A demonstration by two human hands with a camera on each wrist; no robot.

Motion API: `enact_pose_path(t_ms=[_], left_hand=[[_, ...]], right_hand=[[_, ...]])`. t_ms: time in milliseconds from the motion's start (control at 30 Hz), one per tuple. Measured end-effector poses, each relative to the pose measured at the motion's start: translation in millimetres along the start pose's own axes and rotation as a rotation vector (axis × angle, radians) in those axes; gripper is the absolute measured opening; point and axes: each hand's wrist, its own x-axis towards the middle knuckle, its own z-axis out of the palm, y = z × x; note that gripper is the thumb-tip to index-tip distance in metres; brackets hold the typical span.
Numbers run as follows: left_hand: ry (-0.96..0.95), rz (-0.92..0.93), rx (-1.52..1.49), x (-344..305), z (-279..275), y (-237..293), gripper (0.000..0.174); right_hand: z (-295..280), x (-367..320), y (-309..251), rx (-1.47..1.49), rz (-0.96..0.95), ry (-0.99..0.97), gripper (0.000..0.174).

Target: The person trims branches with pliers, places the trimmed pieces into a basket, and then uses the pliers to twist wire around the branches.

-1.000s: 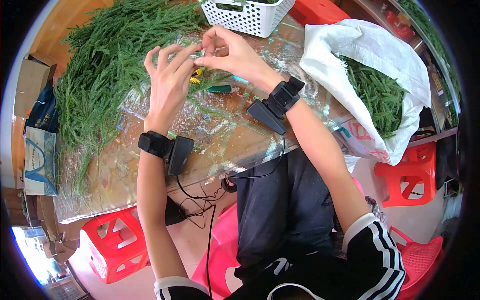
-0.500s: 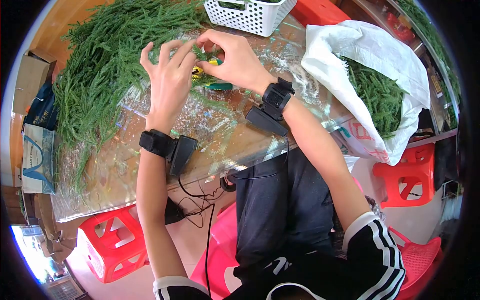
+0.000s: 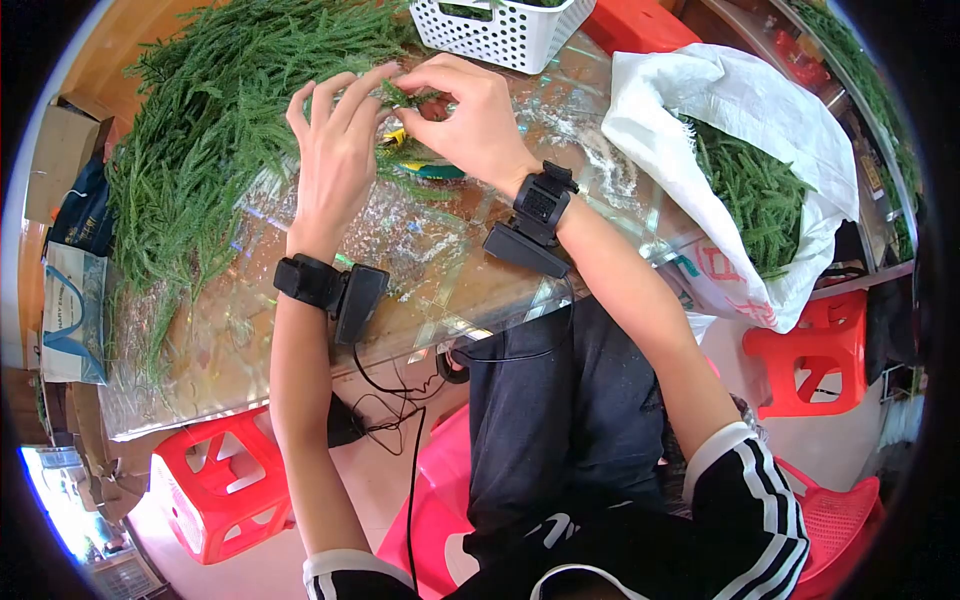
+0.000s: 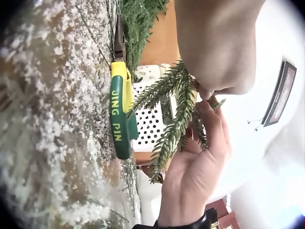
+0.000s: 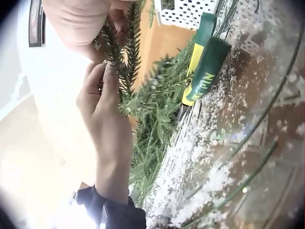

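A small artificial pine sprig [image 4: 183,102] hangs between both hands, its needled tips spreading downward. My right hand [image 3: 475,115] grips it with curled fingers and thumb. From the other side, my left hand [image 3: 340,150] pinches at its stem between thumb and forefinger, as the right wrist view shows, its other fingers looser. The stem's end is partly covered by the fingertips. Below the hands lie pliers [image 4: 116,112] with green and yellow handles, flat on the table [image 3: 215,375] amid white flakes.
A large heap of green pine branches [image 3: 210,150] covers the table's left side. At the back stands a white perforated basket [image 3: 490,40]. On the right, a white woven sack [image 3: 640,105] holds more greenery [image 3: 750,190]. Red plastic stools [image 3: 215,480] stand below the table's edge.
The sprig has come into clearer sight between the hands. My right hand has turned and drawn slightly left, with its fingers bent closer round the sprig; the left hand has hardly moved.
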Motion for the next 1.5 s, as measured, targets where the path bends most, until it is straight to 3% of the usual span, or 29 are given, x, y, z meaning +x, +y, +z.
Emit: enact_pose_path(t_ms=[367,667,767,933,1167,1333,1433,1500], left_hand=[[-0.01,0.014,-0.048,-4,3,-1,0.005],[-0.037,0.007,-0.097,-4,0,-2,0.003],[0.025,-0.055,-0.197,-5,3,-1,0.004],[0.04,-0.093,-0.243,-7,6,-1,0.005],[0.088,0.048,-0.067,-8,4,-4,0.009],[0.07,0.118,-0.016,-4,0,-4,0.013],[0.002,0.131,0.012,-5,-3,-3,0.02],[0.0,0.138,0.013,-6,-4,-6,0.021]], right_hand=[[-1,-2,7,0.028,0.225,-0.114,0.02],[-12,3,11,0.012,0.228,-0.347,0.019],[-13,5,12,0.183,0.449,-0.427,0.021],[-14,6,7,0.509,0.649,-0.393,0.02],[-17,8,-2,0.807,0.962,-0.391,0.013],[-22,10,-8,0.787,0.959,-0.385,0.014],[-17,10,5,0.592,0.743,-0.453,0.014],[-18,10,7,0.585,0.721,-0.461,0.013]])
